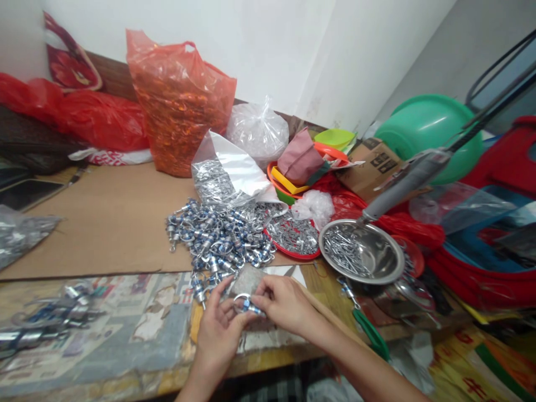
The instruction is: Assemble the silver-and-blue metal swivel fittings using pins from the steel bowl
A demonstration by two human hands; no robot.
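Observation:
My left hand (pixel 220 329) and my right hand (pixel 282 301) meet over the near edge of the table. Between them is a small silver metal fitting (pixel 248 305) with a curved hook or ring and blue parts, pinched by the fingers of both. Just behind the hands rests a grey stone-like block (pixel 248 281). A heap of similar silver-and-blue metal fittings (pixel 218 237) lies beyond it on the brown cardboard. The exact kind of fitting is too small to make out.
A steel bowl (pixel 387 254) of metal pins stands at right, beside a red tray (pixel 293 254) of small metal parts. Blurred fittings (pixel 54 318) lie at left. Behind are an orange bag (pixel 180 106) and a bag of silver pieces (pixel 215 181). A grey-handled tool (pixel 406 178) slants over the bowl.

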